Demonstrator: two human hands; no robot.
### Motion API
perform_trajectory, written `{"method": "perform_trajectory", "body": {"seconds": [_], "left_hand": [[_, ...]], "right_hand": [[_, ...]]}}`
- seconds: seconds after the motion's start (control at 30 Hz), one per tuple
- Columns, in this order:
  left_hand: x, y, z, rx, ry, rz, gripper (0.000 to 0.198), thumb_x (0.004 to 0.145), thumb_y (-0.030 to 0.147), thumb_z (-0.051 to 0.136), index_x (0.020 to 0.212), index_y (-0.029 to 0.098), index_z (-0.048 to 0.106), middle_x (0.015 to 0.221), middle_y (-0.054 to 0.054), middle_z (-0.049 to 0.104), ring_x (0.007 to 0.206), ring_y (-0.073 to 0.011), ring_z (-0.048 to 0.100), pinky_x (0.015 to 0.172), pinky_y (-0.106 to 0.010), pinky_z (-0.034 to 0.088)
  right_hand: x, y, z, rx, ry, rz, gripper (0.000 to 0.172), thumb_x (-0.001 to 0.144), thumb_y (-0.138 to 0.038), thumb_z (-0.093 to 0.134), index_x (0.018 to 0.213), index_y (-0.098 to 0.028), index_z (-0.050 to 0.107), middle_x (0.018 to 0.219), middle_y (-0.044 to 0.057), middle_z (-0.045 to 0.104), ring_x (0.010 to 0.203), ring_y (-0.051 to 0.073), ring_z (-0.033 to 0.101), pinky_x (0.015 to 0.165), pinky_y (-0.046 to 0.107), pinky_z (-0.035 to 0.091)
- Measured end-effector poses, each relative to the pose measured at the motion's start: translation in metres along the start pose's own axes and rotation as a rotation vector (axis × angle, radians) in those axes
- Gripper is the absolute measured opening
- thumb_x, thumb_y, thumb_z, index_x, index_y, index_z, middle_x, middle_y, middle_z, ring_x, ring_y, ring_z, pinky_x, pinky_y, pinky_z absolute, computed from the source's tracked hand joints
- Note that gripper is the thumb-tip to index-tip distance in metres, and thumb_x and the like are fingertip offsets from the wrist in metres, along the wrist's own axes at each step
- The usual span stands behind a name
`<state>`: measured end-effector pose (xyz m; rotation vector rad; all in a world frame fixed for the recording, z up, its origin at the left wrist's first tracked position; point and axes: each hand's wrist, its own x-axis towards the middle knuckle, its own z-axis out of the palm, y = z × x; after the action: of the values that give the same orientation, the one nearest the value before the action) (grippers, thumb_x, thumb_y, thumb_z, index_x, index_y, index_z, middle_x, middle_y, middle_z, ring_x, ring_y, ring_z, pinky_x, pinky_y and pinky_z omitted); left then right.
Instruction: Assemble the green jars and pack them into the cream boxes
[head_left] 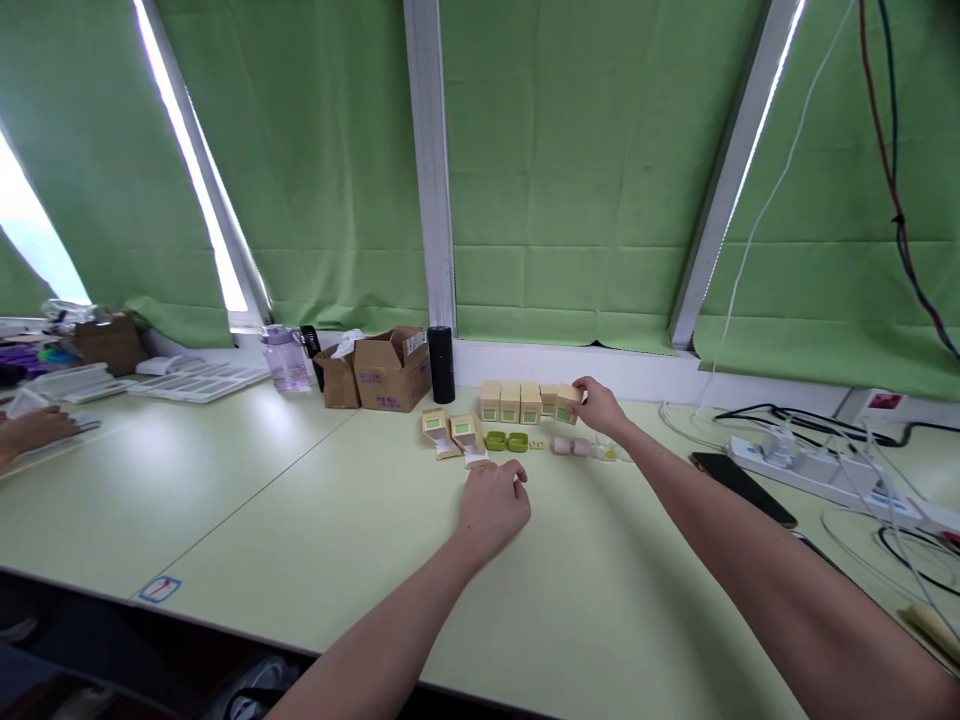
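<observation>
My right hand (pixel 598 405) grips a small cream box (pixel 568 400) with a green label, at the right end of a row of similar boxes (pixel 510 402). My left hand (pixel 496 505) is loosely closed over the table, and nothing shows in its fingers. Just beyond it are two opened small boxes (pixel 469 437). To their right lie two green open containers (pixel 507 442), some tiny pale pieces (pixel 536 444) and pinkish cylinders (pixel 571 446). A clear item with a yellow spot (pixel 611 453) lies below my right wrist.
A black cylinder (pixel 441 364), an open cardboard box (pixel 393 370) and a purple-tinted bottle (pixel 286 358) stand at the back. On the right are a dark phone (pixel 742 488), a power strip (pixel 821 478) and cables. Another person's hand (pixel 37 428) is at far left beside white trays (pixel 199 380).
</observation>
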<state>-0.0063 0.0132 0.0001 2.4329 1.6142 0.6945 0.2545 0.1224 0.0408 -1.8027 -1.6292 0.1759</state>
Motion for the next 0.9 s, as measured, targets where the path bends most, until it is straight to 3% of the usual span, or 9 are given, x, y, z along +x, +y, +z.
{"method": "perform_trajectory", "body": {"seconds": [0.17,0.3,0.4,0.47,0.63,0.9], "left_hand": [[0.0,0.0,0.0,-0.011,-0.031,-0.001,0.029,0.086,0.014,0.05,0.101,0.021,0.074,0.089,-0.01,0.075,0.094,-0.0273,0.068,0.088,-0.037,0.046],[-0.001,0.0,0.002,-0.007,-0.032,0.011,0.029,0.086,0.014,0.05,0.101,0.021,0.074,0.09,-0.011,0.074,0.095,-0.0285,0.068,0.089,-0.039,0.046],[-0.001,0.001,0.002,-0.008,-0.029,0.026,0.029,0.086,0.014,0.05,0.102,0.021,0.073,0.089,-0.01,0.074,0.094,-0.0279,0.068,0.089,-0.039,0.046],[-0.001,0.003,0.001,-0.009,-0.029,0.028,0.029,0.086,0.014,0.05,0.102,0.021,0.073,0.088,-0.01,0.073,0.093,-0.0273,0.068,0.089,-0.038,0.047],[-0.002,0.006,-0.002,0.002,-0.032,0.027,0.029,0.087,0.014,0.051,0.103,0.021,0.074,0.088,-0.01,0.073,0.093,-0.0268,0.068,0.089,-0.038,0.046],[-0.001,0.004,0.0,0.008,-0.038,0.018,0.028,0.087,0.015,0.051,0.103,0.021,0.074,0.092,-0.011,0.074,0.095,-0.0276,0.068,0.091,-0.038,0.046]], "right_hand": [[0.012,0.009,0.02,-0.059,-0.064,0.016,0.046,0.083,-0.014,0.069,0.127,-0.017,0.057,0.128,0.011,0.066,0.104,0.021,0.064,0.086,0.029,0.048],[0.002,0.012,0.035,-0.114,-0.113,-0.018,0.048,0.088,-0.011,0.061,0.135,-0.018,0.052,0.134,0.012,0.062,0.1,0.018,0.066,0.083,0.026,0.048],[-0.008,0.012,0.039,-0.18,-0.1,-0.022,0.056,0.091,-0.012,0.057,0.144,-0.022,0.043,0.144,0.015,0.05,0.095,0.018,0.067,0.079,0.027,0.048],[-0.012,0.011,0.039,-0.241,-0.089,-0.017,0.05,0.091,-0.016,0.058,0.139,-0.024,0.048,0.145,0.017,0.047,0.096,0.021,0.067,0.079,0.031,0.048],[-0.013,0.005,0.037,-0.364,-0.139,-0.033,0.021,0.092,-0.025,0.062,0.111,-0.025,0.069,0.115,0.013,0.064,0.105,0.029,0.064,0.087,0.038,0.046],[-0.01,0.007,0.042,-0.409,-0.179,-0.025,0.029,0.09,-0.023,0.061,0.115,-0.029,0.075,0.123,0.011,0.07,0.112,0.03,0.063,0.09,0.039,0.046]]}}
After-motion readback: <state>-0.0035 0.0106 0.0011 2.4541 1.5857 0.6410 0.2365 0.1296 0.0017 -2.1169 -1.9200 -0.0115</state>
